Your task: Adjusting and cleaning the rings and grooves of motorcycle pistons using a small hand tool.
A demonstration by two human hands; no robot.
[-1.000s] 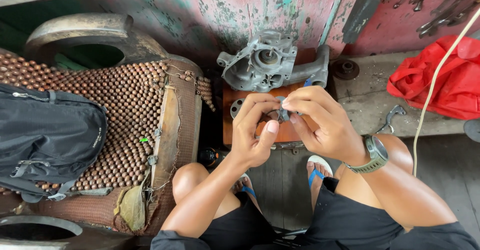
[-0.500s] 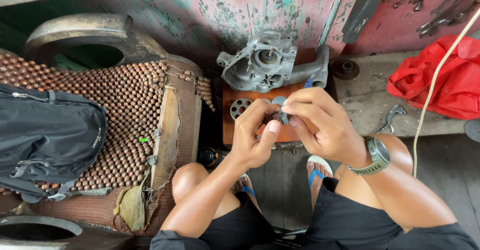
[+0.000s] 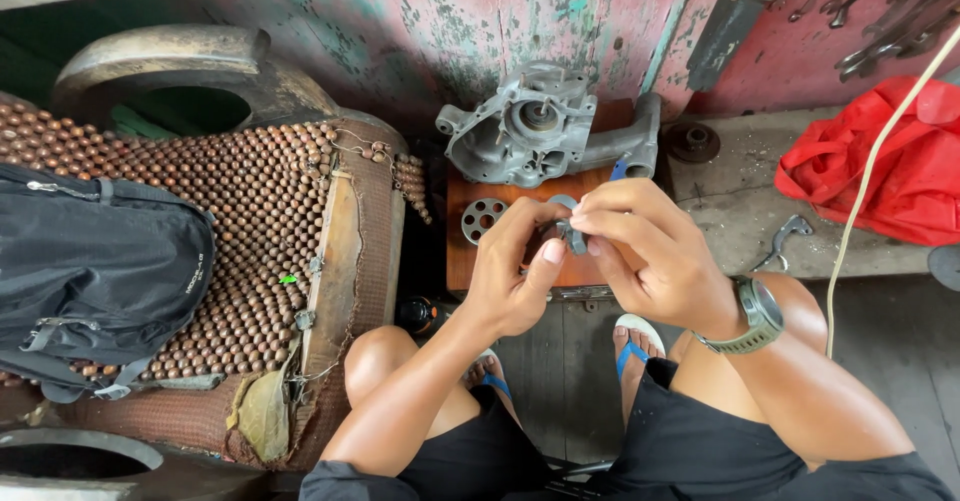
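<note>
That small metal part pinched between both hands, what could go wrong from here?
The small metal part is pinched only by fingertips of the left hand and right hand, above the wooden board. If it slips, it might drop into the dark gap beside the beaded seat cover or between the floor planks.

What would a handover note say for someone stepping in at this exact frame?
Left hand and right hand: both pinch one small metal part between the fingertips, held over the wooden board.
On the board: grey engine casing at the far edge, perforated round disc lying flat beside the hands.
Small wrench lies on the bench to the right, untouched.
Done: small part picked up, off the casing.
Left: cannot tell from this view.
</note>
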